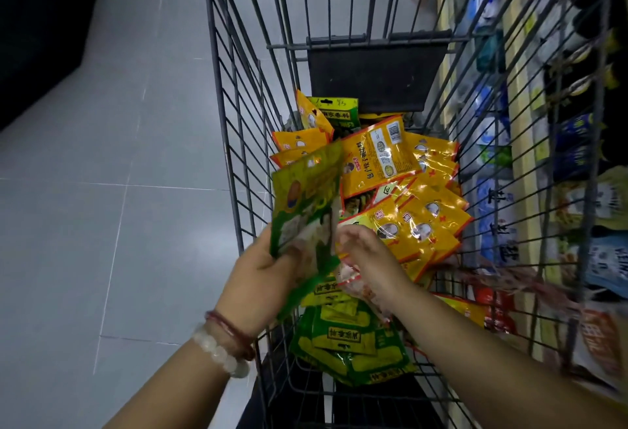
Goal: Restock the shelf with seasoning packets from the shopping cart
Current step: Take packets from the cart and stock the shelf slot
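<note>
A grey wire shopping cart (238, 143) holds a heap of seasoning packets. Orange-yellow packets (421, 197) lie spread across its middle and right. Green-and-yellow packets (350, 343) are stacked at the near end. My left hand (261, 279) grips a small stack of green packets (306, 211) held upright over the cart's left side. My right hand (367, 258) reaches down into the cart beside that stack, its fingers curled among the packets, touching a pale red-edged packet (350, 279); whether it holds it is unclear.
Store shelves (530, 163) with blue, green and dark packaged goods run along the right of the cart, seen through its wire side. Grey tiled floor (119, 190) lies to the left. The cart's dark child-seat flap (373, 72) stands at the far end.
</note>
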